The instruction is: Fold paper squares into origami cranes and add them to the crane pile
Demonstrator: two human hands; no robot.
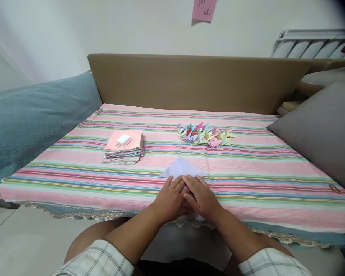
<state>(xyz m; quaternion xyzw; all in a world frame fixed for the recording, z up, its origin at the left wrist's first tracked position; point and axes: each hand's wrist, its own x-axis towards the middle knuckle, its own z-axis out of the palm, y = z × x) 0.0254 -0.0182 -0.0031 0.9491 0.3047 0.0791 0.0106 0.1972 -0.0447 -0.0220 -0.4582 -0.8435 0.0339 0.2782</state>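
A sheet of pale lavender paper (180, 168), folded into a triangle, lies on the striped cloth with its peak pointing away from me. My left hand (173, 194) rests on its near edge with the fingers stretched out. From the other side my right hand (200, 194) lies on the same edge, its fingertips touching or slightly overlapping those of the left. Both hands press down flat and cover the middle of the near edge. Neither hand grips the paper.
Left of the paper stands a stack of square papers (123, 153) with a white charger plug (123, 140) on top. Several colourful folded paper cranes (204, 135) sit beyond the hands. A grey cushion (319, 126) is at the right, a blue-covered armrest (43, 115) at the left.
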